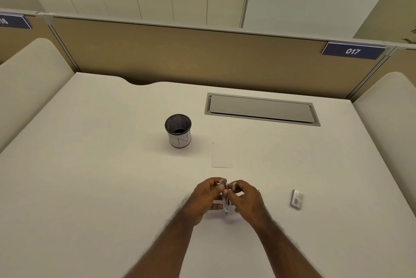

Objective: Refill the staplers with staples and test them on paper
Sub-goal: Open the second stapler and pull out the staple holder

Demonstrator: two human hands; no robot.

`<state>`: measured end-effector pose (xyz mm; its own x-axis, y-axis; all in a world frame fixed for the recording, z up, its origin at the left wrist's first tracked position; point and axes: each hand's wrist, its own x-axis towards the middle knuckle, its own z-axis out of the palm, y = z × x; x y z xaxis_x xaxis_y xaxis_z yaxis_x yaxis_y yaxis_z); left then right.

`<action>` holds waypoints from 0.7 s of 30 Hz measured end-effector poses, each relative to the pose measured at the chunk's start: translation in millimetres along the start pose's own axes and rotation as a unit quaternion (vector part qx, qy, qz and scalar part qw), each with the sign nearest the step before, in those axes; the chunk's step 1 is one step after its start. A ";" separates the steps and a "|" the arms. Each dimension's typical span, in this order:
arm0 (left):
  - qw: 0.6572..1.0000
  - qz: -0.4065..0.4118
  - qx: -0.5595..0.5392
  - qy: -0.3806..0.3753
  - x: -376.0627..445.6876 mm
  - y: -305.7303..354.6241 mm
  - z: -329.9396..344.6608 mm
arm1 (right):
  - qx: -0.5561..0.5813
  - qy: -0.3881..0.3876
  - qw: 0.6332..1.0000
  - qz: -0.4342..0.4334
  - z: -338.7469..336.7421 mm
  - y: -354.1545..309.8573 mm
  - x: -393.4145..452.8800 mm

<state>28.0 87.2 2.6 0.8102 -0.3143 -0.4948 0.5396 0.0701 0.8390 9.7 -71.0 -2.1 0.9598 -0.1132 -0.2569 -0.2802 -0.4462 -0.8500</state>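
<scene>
A small metal stapler (226,204) is held between both hands above the near middle of the white desk (112,176). My left hand (206,199) grips its left side, fingers curled round it. My right hand (246,201) pinches its top end from the right, where a strip of staples (223,181) may show; this is too small to tell. The stapler is mostly hidden by my fingers. A small white sheet of paper (222,155) lies flat on the desk just beyond my hands. A small staple box (297,199) lies to the right.
A black mesh pen cup (178,130) with a white paper label stands left of the paper. A grey cable hatch (262,109) is set into the desk at the back right. Beige partition walls surround the desk on three sides.
</scene>
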 end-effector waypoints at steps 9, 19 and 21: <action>0.998 0.029 0.015 -0.045 -11.4 8.5 -2.5 | 0.085 -0.047 0.995 0.013 -6.0 -12.2 -2.8; 0.998 0.049 0.009 -0.035 -17.0 6.8 -2.4 | 0.067 -0.054 0.996 0.012 -3.9 -21.1 -5.0; 0.998 0.050 0.006 -0.030 -16.8 3.9 -2.7 | 0.069 -0.052 0.996 0.013 -2.1 -21.7 -5.8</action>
<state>17.2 95.4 13.5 0.8446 -0.3628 -0.3938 0.4530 0.0920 0.8867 10.2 -62.5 18.8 0.9470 -0.0282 -0.3198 -0.3119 -0.3181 -0.8953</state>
